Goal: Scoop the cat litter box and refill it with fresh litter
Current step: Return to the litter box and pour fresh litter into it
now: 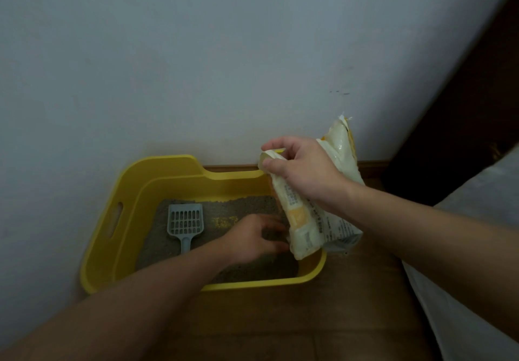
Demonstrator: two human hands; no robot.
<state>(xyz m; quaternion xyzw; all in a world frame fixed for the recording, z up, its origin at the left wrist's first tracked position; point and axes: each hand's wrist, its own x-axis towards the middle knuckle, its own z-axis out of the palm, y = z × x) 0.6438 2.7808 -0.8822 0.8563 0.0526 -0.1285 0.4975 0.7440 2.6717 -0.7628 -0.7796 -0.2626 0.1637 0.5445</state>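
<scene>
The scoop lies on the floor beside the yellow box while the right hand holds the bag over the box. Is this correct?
Not quite. The head view shows the scoop lying inside the yellow box, on the litter, not on the floor. The right hand does hold the bag over it.

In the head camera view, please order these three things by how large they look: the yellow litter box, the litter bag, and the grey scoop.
From largest to smallest:
1. yellow litter box
2. litter bag, held nearer the camera by the right hand, which may enlarge it
3. grey scoop, clearly smallest
</scene>
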